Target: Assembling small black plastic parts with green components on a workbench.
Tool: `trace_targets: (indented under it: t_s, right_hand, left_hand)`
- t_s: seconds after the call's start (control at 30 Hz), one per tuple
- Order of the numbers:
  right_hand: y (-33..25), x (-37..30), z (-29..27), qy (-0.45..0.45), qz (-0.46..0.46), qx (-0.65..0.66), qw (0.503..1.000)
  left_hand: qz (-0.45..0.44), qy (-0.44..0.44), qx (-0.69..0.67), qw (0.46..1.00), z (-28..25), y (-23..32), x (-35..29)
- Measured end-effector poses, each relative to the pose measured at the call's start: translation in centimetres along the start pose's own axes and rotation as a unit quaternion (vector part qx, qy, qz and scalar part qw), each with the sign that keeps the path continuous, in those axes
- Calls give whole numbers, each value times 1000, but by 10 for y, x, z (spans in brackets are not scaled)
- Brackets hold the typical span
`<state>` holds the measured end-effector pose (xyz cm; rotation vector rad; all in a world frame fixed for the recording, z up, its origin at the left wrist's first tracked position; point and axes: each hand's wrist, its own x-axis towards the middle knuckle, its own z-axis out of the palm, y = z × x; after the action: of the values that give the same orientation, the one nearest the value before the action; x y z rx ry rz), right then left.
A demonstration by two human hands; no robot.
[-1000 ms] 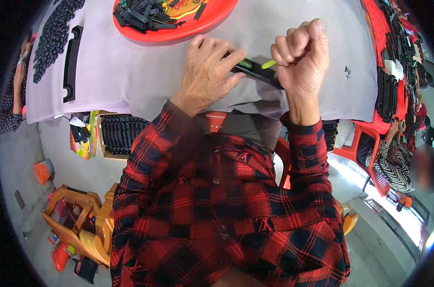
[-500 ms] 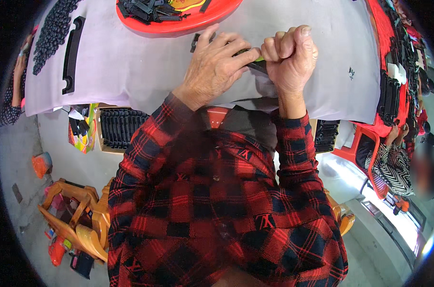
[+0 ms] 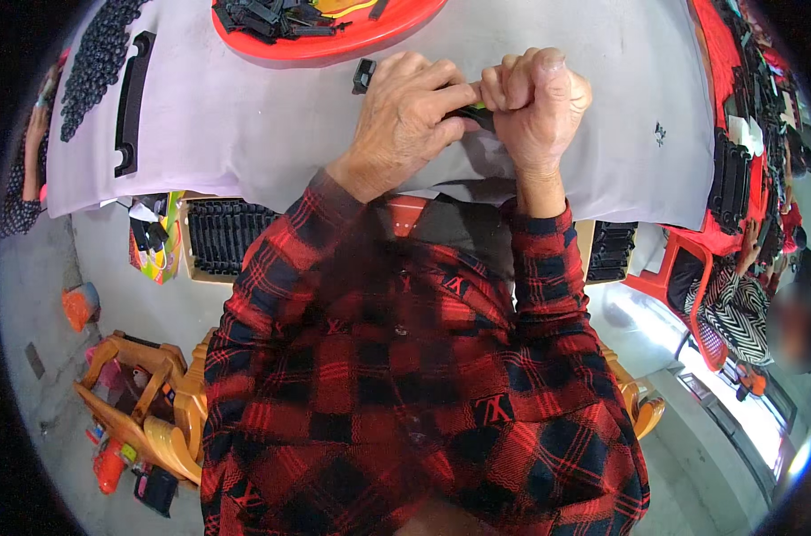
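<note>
Now hands [image 3: 477, 107] have closed together, seemingly.

The left hand [image 3: 405, 116] and the right hand [image 3: 535, 103] are meeting over a grey table [image 3: 244, 134], both gripping a thin black part with a green tip [image 3: 473, 111]. The right hand is closing into a fist around it, and the left fingers are pinching it from the side. Just beyond the left hand, a small black clip [image 3: 363, 76] is lying beside a red tray [image 3: 334, 40] holding black pieces. Far to the left of the hands, a long black bar [image 3: 130, 103] is lying flat.
</note>
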<state>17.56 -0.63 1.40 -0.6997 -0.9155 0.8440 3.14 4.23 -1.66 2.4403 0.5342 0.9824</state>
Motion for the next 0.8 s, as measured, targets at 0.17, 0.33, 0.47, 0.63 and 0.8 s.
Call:
trace_targets:
  t_s: [0.17,0.33,0.47,0.63,0.8]
  right_hand:
    - [0,-2,5,44,-6,-27,999]
    - [6,-2,14,68,-28,-133,988]
    - [9,-4,14,58,-30,-228,972]
    - [12,-5,12,77,-30,-247,965]
    - [8,-5,10,83,-9,-195,977]
  left_hand:
    - [-49,19,4,999,5,7,1]
    - [-48,31,-10,998,7,4,-1]
    - [-62,27,-11,998,9,5,-3]
    - [-82,50,-36,995,12,5,-3]
    - [-78,64,-35,994,13,5,-6]
